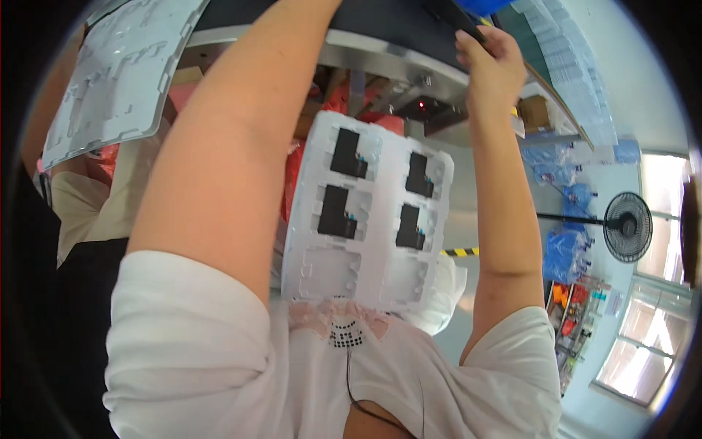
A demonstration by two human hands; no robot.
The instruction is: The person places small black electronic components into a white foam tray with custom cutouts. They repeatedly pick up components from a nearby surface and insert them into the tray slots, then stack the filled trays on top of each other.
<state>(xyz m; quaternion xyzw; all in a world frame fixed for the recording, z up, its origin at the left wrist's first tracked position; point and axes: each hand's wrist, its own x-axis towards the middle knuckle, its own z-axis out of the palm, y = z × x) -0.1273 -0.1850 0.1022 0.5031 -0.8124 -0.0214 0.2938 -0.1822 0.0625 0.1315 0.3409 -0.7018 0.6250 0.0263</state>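
Upper right, my right hand (499, 64) pinches a black strip (456, 20) slanting up-left; my left hand, out of frame, I can't tell.

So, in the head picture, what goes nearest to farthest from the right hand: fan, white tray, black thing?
1. Black thing: in the right hand.
2. White tray: below, to the left.
3. Fan: across the room, right side.

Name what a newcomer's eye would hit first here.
Probably the white molded tray mid-picture, with four black pieces standing out in its upper pockets. Next, the right hand at upper right, gripping the end of a dark object. Then the black fan toward the right edge, near the windows.
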